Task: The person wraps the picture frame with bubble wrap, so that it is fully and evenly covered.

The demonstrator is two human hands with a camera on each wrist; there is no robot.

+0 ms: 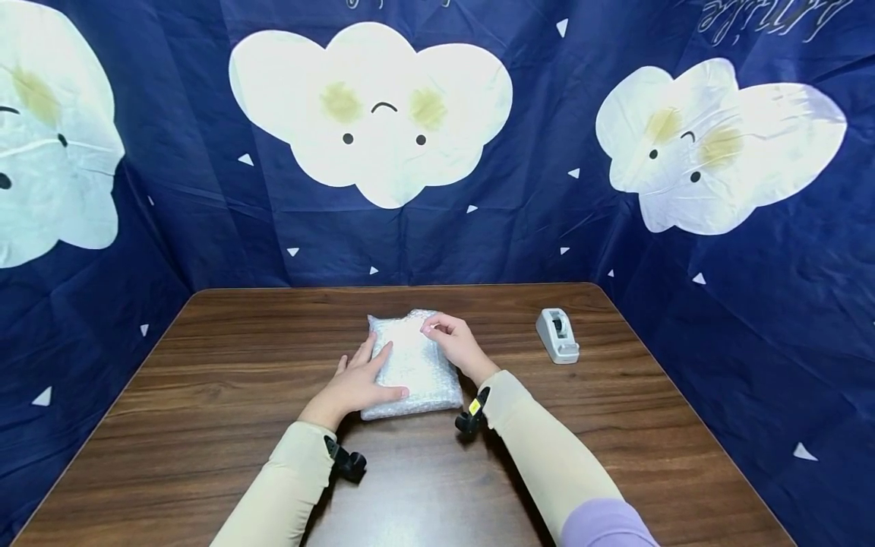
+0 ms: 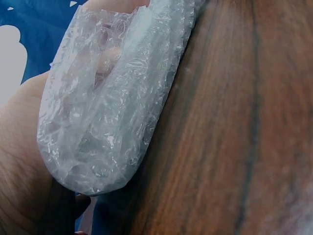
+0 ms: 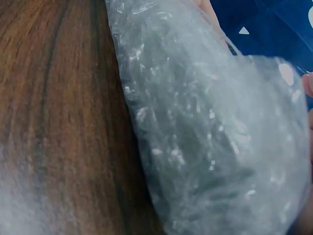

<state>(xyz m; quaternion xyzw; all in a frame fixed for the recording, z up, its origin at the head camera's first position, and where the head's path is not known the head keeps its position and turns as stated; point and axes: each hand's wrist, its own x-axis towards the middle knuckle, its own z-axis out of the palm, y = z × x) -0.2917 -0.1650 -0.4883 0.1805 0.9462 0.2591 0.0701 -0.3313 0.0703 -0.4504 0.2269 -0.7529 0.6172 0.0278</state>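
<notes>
A flat, roughly rectangular bubble-wrap package (image 1: 420,376) lies on the wooden table, in front of the person. The left hand (image 1: 352,387) rests on its left side, fingers spread and thumb across the near part. At the upper right of the package, the right hand (image 1: 456,346) has thumb and index finger together, pinching the bubble wrap. The left wrist view shows the rounded, folded side of the bubble wrap (image 2: 112,122) beside the palm. A loose flap of bubble wrap (image 3: 274,107) rises in the right wrist view, with fingertips (image 3: 308,83) at its edge.
To the right of the package stands a white tape dispenser (image 1: 557,336). Brown wooden tabletop (image 1: 239,365) surrounds the package, and a blue curtain (image 1: 205,205) with white clouds hangs behind and at both sides. Each wrist wears a small black camera (image 1: 349,462).
</notes>
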